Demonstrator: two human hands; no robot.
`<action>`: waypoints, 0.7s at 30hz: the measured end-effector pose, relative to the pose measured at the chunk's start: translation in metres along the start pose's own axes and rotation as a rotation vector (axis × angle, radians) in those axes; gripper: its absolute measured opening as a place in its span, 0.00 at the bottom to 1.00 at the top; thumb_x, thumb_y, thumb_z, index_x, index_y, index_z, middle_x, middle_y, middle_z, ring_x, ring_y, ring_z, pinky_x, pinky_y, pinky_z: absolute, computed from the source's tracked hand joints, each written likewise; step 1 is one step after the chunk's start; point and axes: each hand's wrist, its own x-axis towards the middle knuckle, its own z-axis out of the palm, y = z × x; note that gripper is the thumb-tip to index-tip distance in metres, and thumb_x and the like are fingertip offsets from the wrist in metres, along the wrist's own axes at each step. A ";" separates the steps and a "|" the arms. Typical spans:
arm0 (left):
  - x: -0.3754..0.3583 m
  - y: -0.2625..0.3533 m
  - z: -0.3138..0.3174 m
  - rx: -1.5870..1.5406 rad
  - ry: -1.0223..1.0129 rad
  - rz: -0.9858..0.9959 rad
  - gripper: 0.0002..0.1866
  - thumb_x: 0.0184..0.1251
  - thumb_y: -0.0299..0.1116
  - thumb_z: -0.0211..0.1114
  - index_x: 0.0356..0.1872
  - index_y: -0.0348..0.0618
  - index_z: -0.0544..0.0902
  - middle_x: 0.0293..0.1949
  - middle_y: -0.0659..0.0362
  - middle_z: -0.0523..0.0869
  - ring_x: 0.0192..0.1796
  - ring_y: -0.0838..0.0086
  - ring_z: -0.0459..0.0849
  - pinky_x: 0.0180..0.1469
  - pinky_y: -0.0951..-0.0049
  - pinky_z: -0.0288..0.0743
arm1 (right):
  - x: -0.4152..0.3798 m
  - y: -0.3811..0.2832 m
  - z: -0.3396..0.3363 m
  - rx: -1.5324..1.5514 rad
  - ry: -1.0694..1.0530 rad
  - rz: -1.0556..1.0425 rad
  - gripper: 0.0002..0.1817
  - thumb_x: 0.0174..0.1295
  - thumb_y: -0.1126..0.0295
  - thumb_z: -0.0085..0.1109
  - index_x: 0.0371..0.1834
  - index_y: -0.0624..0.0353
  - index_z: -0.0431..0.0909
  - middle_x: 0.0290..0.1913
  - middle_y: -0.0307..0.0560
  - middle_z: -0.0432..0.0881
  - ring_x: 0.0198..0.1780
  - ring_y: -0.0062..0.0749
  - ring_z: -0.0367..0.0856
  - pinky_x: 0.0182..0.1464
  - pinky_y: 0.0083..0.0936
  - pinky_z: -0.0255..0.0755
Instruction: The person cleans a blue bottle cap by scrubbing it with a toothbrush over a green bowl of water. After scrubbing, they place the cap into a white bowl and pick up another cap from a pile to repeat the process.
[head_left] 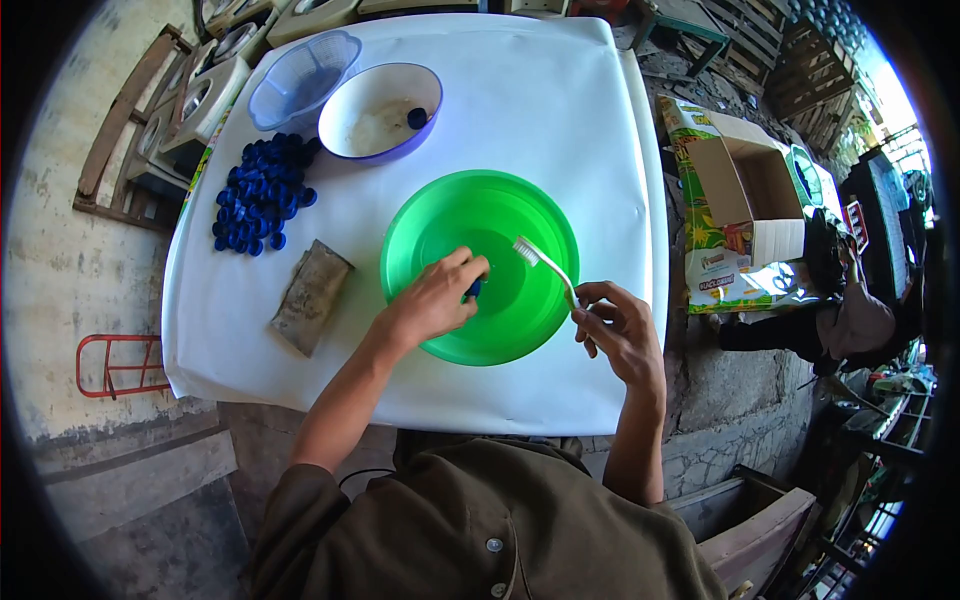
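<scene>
My left hand reaches over the green basin, its fingers closed on a dark blue bottle cap. At the basin's right rim, my right hand grips a white toothbrush by its handle, bristles toward the basin's middle. A pile of blue caps lies on the table at the left. Behind the basin, a white bowl with a purple outside holds one dark blue cap and some brownish residue.
A pale blue plastic basket stands beside the bowl. A worn greyish block lies left of my left forearm on the white-covered table. To the right are an open cardboard box and another person.
</scene>
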 end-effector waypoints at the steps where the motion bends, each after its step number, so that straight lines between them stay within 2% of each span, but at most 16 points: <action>1: 0.001 0.000 -0.001 0.017 -0.006 -0.015 0.16 0.52 0.19 0.69 0.44 0.38 0.78 0.46 0.49 0.80 0.49 0.51 0.83 0.52 0.56 0.78 | -0.001 0.000 0.000 -0.014 0.002 0.003 0.12 0.66 0.74 0.66 0.48 0.70 0.81 0.35 0.42 0.81 0.29 0.21 0.81 0.22 0.17 0.70; 3: 0.000 0.000 -0.001 0.047 -0.018 -0.045 0.16 0.51 0.19 0.68 0.43 0.38 0.78 0.44 0.50 0.80 0.48 0.51 0.83 0.51 0.56 0.78 | -0.002 0.001 0.000 -0.021 0.000 0.009 0.13 0.66 0.73 0.67 0.50 0.69 0.80 0.35 0.42 0.81 0.29 0.21 0.81 0.22 0.17 0.70; 6: -0.001 -0.013 0.009 0.215 0.035 0.125 0.15 0.50 0.18 0.68 0.40 0.37 0.76 0.42 0.50 0.80 0.47 0.51 0.82 0.50 0.56 0.77 | -0.005 -0.001 0.001 -0.037 -0.002 0.010 0.14 0.67 0.72 0.67 0.50 0.69 0.80 0.35 0.41 0.81 0.29 0.21 0.81 0.23 0.17 0.71; 9: 0.000 -0.011 0.009 0.147 0.025 0.155 0.15 0.51 0.15 0.66 0.40 0.36 0.75 0.42 0.48 0.79 0.47 0.50 0.82 0.49 0.55 0.78 | -0.007 0.000 0.001 -0.039 -0.006 0.013 0.14 0.66 0.72 0.67 0.50 0.68 0.80 0.36 0.42 0.81 0.29 0.21 0.81 0.23 0.17 0.71; 12: 0.005 -0.007 0.003 0.012 -0.041 0.063 0.16 0.50 0.16 0.67 0.41 0.37 0.76 0.41 0.51 0.79 0.48 0.54 0.82 0.50 0.61 0.78 | -0.008 0.000 0.000 -0.030 0.004 0.009 0.14 0.66 0.72 0.67 0.50 0.69 0.80 0.35 0.42 0.81 0.29 0.21 0.81 0.23 0.17 0.71; 15: 0.002 0.000 -0.009 -0.223 0.141 0.129 0.17 0.51 0.14 0.65 0.42 0.37 0.75 0.40 0.53 0.78 0.48 0.59 0.83 0.52 0.66 0.81 | -0.009 0.000 0.001 -0.011 0.038 0.018 0.12 0.65 0.75 0.67 0.49 0.68 0.81 0.36 0.42 0.81 0.29 0.20 0.80 0.22 0.17 0.71; 16: 0.001 -0.005 -0.008 -0.277 0.207 0.181 0.17 0.53 0.11 0.64 0.43 0.38 0.73 0.42 0.56 0.76 0.48 0.66 0.84 0.53 0.69 0.82 | -0.010 0.000 0.001 -0.029 0.050 0.018 0.11 0.65 0.76 0.67 0.48 0.68 0.81 0.36 0.41 0.81 0.29 0.20 0.80 0.22 0.17 0.70; 18: -0.001 -0.006 -0.008 -0.424 0.312 0.218 0.18 0.53 0.10 0.64 0.44 0.38 0.73 0.43 0.57 0.76 0.48 0.67 0.84 0.54 0.70 0.82 | -0.010 -0.004 0.004 -0.077 0.079 0.030 0.10 0.63 0.78 0.66 0.47 0.67 0.81 0.36 0.40 0.80 0.30 0.19 0.79 0.23 0.17 0.69; 21: -0.006 -0.009 -0.008 -0.542 0.423 0.247 0.17 0.55 0.13 0.66 0.44 0.38 0.73 0.45 0.57 0.76 0.49 0.68 0.83 0.52 0.69 0.85 | -0.008 -0.007 0.008 -0.130 0.080 -0.002 0.12 0.61 0.81 0.67 0.48 0.69 0.81 0.38 0.43 0.80 0.30 0.21 0.80 0.30 0.19 0.76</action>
